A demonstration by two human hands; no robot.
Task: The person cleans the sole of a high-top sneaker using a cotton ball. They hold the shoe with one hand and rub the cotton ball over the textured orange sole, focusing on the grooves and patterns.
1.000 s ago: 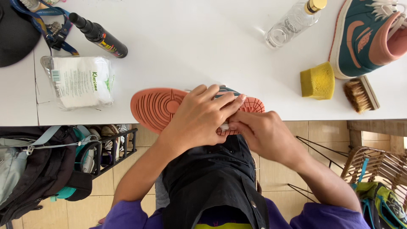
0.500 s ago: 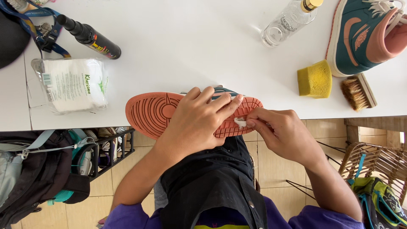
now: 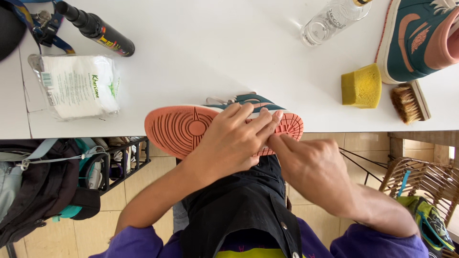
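1. Lanyard (image 3: 45, 31) and black spray can (image 3: 98, 29), far left on the white table (image 3: 205, 52). The can lies on its side and could roll if you knock the table.

2. Pack of white wipes (image 3: 76, 85), just inside the table's front edge. It is out of your grip and well apart from the shoe.

3. Shoe (image 3: 191, 126), the item in hand. It lies sole-up across the table's front edge, with its orange sole facing you and part of it hanging past the edge above your lap. Risk: only 1 hand pins it. Ease that pressure and the overhanging part could tip it to the floor.

4. Your left hand (image 3: 234, 141) lies flat on the sole, fingers spread and pressing down, covering the middle tread.

5. Your right hand (image 3: 315, 167) is at the toe end, fingers drawn together with the tips on the sole's edge. Whether they pinch anything you cannot tell from here. Risk: the hands touch, so a hard rub could slip onto your left fingers.

6. Clear bottle (image 3: 332, 19), on its side, free to roll.

7. Yellow sponge (image 3: 362, 86) and brush (image 3: 409, 101), near the front edge; an elbow could sweep them off.

8. Second shoe (image 3: 420, 40), far right, untouched.
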